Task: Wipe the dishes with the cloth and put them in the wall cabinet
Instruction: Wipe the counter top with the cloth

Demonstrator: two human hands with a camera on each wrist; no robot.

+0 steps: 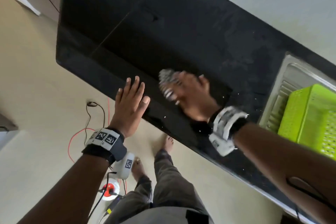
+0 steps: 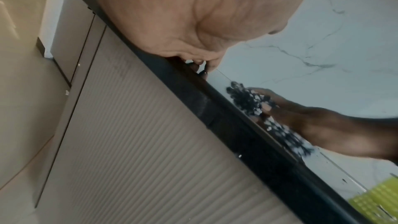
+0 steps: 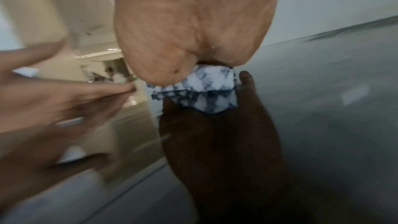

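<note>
A blue-and-white patterned cloth [image 1: 168, 80] lies bunched on the glossy black countertop [image 1: 163, 32]. My right hand [image 1: 190, 96] sits on top of it and grips it, blurred with motion. The right wrist view shows the cloth [image 3: 198, 88] squeezed under my right hand [image 3: 193, 31], with its dark reflection below. My left hand [image 1: 136, 91] is flat with straight fingers, resting against the counter's front edge a little to the left of the cloth. From the left wrist view I see the cloth [image 2: 247, 98] under the right hand [image 2: 301, 122]. No dishes or wall cabinet are in view.
A lime-green plastic basket [image 1: 309, 123] stands on the steel sink drainboard [image 1: 283, 92] at the right. Ribbed base-cabinet fronts [image 2: 140, 142] run under the counter. Cables and a socket reel [image 1: 109, 187] lie on the floor by my feet.
</note>
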